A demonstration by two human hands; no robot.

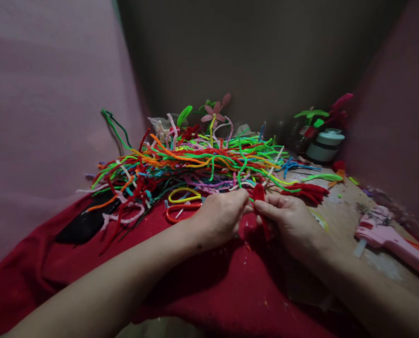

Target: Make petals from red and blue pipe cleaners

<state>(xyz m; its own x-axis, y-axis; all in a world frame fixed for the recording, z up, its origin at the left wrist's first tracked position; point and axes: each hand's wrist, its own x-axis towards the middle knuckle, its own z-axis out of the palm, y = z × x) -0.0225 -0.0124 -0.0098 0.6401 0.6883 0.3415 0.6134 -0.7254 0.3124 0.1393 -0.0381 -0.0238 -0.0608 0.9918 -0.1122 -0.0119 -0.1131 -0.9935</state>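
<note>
My left hand (221,215) and my right hand (290,220) meet at the middle of the table, both pinched on a red pipe cleaner (259,193) bent into a loop that stands up between the fingertips. Its lower end runs down behind my right fingers. Just beyond the hands lies a big tangled heap of pipe cleaners (202,162) in many colours. The hands rest over a red cloth (209,281).
Scissors with yellow and red handles (183,204) lie left of my left hand. A pink glue gun (389,237) lies at the right on the wooden table (339,211). Red petal pieces (306,190), a small white jar (325,144) and pipe-cleaner flowers (214,110) sit behind.
</note>
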